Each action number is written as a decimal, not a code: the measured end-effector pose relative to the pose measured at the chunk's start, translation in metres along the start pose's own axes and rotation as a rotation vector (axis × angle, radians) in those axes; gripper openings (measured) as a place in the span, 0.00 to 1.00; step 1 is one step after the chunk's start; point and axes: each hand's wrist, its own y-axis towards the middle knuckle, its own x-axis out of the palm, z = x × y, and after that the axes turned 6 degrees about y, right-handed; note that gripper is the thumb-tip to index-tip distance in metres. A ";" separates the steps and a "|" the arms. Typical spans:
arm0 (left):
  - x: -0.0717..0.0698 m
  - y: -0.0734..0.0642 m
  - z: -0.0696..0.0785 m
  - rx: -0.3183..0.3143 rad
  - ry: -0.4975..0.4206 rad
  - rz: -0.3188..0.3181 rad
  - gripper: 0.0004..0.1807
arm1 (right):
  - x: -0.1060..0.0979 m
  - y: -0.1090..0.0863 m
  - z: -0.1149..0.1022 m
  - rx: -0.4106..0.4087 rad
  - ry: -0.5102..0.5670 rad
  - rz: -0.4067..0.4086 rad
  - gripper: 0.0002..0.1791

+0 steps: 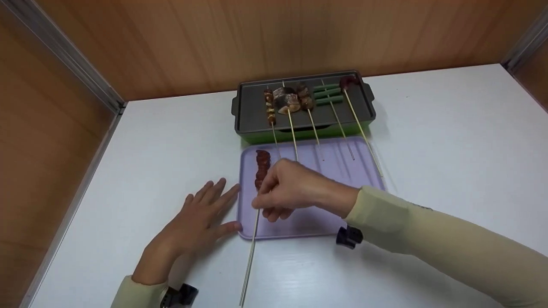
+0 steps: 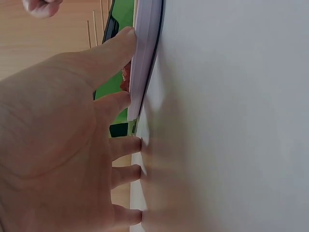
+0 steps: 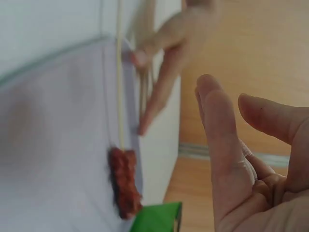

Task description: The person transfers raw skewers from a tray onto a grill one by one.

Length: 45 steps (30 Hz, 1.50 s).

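A red meat skewer [image 1: 263, 169] lies along the left side of the lilac tray [image 1: 317, 229], its stick reaching past the front edge. My right hand [image 1: 291, 188] hovers over that stick in the head view. In the right wrist view the thumb and forefinger of the right hand [image 3: 251, 169] stand apart with nothing between them, and the meat skewer [image 3: 124, 181] rests on the tray. My left hand [image 1: 192, 226] is spread on the table at the tray's left side, its thumb and forefinger against the rim.
Behind the tray stands a green grill [image 1: 265, 137] with a dark top plate. Several skewers lie on it, among them a fish piece [image 1: 286, 100] and green vegetable sticks [image 1: 329, 94], their sticks jutting over the tray. Wooden panels [image 1: 299, 38] border the white table [image 1: 180, 137].
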 end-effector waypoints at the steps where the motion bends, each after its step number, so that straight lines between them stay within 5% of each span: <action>1: 0.000 0.000 0.000 -0.001 0.002 0.001 0.43 | 0.005 0.000 0.005 -0.006 -0.004 -0.013 0.07; 6: 0.001 0.001 0.000 -0.004 0.011 0.000 0.43 | 0.019 0.006 0.030 -0.015 0.004 -0.014 0.07; 14: 0.000 0.003 0.000 0.009 0.025 -0.004 0.44 | 0.023 0.018 0.059 0.105 0.261 0.026 0.08; 24: 0.001 0.003 -0.001 0.010 0.026 -0.001 0.44 | 0.032 0.031 0.071 0.188 0.415 0.057 0.11; 45: 0.002 0.001 -0.001 -0.002 0.024 -0.001 0.44 | 0.043 0.033 0.076 0.128 0.418 0.165 0.08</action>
